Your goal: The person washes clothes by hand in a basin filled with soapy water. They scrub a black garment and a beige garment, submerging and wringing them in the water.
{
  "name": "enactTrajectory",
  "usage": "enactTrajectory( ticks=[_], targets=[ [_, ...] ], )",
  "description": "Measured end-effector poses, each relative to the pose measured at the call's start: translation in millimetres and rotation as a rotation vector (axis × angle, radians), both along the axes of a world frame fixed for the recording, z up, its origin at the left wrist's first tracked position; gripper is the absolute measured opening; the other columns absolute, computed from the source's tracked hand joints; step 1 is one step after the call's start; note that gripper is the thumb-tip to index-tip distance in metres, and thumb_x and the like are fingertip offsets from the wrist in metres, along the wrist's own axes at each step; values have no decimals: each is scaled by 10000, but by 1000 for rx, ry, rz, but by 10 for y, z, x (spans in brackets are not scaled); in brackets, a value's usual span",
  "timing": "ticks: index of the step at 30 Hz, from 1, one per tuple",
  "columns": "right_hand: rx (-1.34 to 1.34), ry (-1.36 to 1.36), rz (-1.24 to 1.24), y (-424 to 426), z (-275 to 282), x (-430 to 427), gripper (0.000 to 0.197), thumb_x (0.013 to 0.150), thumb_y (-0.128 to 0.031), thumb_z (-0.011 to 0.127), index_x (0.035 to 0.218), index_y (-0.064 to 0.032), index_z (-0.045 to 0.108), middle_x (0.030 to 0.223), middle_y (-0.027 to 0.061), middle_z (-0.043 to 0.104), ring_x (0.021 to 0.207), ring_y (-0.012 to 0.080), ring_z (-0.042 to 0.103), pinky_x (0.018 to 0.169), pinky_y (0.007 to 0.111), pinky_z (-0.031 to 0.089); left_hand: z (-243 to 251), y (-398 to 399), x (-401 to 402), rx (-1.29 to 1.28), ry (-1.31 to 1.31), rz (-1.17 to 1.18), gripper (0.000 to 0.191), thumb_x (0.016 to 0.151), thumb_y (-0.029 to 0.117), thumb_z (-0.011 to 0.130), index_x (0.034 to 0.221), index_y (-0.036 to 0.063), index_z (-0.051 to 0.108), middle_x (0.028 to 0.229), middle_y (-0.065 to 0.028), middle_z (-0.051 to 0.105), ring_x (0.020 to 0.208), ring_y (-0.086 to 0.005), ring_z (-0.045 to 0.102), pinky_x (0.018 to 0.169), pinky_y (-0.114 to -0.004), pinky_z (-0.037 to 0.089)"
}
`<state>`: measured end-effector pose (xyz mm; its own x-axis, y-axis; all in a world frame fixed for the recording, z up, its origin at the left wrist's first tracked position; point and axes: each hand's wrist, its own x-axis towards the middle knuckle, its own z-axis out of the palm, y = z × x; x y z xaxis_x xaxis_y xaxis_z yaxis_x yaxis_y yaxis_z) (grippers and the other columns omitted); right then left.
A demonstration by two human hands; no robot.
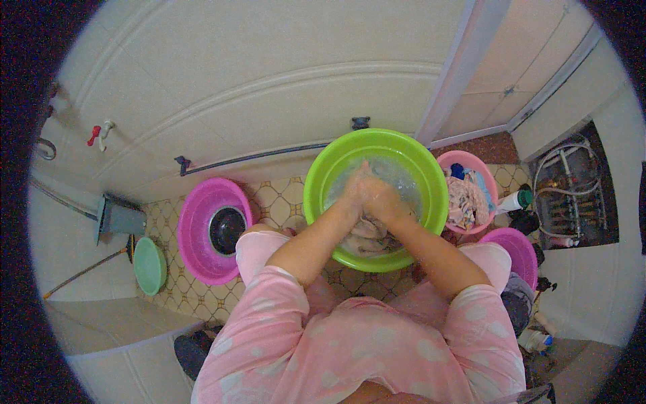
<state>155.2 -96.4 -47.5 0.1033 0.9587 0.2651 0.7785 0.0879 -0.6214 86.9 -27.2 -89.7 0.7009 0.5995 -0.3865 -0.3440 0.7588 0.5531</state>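
Note:
A lime-green plastic basin (pixel 314 202) stands between my knees with cloudy, sudsy water (pixel 404 174) in it. My left hand (pixel 356 186) and my right hand (pixel 381 196) are pressed together over the water, near the basin's middle. Blur and their overlap hide the fingers, and whether anything is between the palms does not show. Just below my wrists, a wet, pale bunched cloth (pixel 371 232) lies in the basin, partly under the water.
On the left are a magenta basin (pixel 194 232) holding a dark round object (pixel 227 231) and a mint-green basin (pixel 150 266). A pink tub (pixel 492 177) of clothes and a purple basin (pixel 520 247) flank me on the right. Ahead, a dark rail (pixel 262 159) runs along the wall.

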Motion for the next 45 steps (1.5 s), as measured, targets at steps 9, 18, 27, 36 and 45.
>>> enactTrajectory(
  ticks=[9, 18, 27, 36, 45],
  targets=[
    [-183, 64, -264, 329, -189, 432, 351, 840, -291, 341, 866, 0, 536, 874, 234, 555, 816, 391, 535, 745, 472, 404, 101, -69, 5, 96, 155, 178, 256, 857, 304, 398, 905, 91, 532, 868, -84, 558, 846, -228, 527, 743, -349, 428],
    [-900, -120, 30, 289, -435, 549, 428, 785, -338, 490, 1042, 3, 523, 1043, 242, 521, 949, 385, 519, 788, 462, 410, -800, 269, -64, 638, 644, 93, 237, 790, 38, 439, 1017, 33, 507, 990, -173, 544, 856, -268, 530, 794, -337, 420],
    [-12, 660, -294, 263, -587, 285, 279, 765, -256, 566, 830, 11, 517, 793, 203, 568, 728, 323, 551, 676, 374, 436, 68, 40, 2, -149, 83, 138, 327, 863, 302, 399, 1060, 62, 503, 954, -111, 573, 858, -260, 544, 768, -380, 443],
    [-97, 121, 83, -22, 201, -215, 270, 787, -249, 499, 910, -11, 527, 884, 194, 555, 816, 377, 525, 758, 440, 413, -593, 316, -56, -52, -18, 55, 417, 824, 444, 446, 1020, 82, 511, 943, -112, 567, 868, -253, 537, 784, -370, 423],
    [-133, -111, -177, 156, 166, 264, 218, 835, -223, 445, 836, -16, 511, 811, 206, 546, 744, 375, 521, 650, 420, 409, 403, -178, -80, -127, 16, 55, 345, 866, 405, 392, 918, 90, 524, 822, -72, 544, 757, -221, 513, 691, -367, 432]
  ],
)
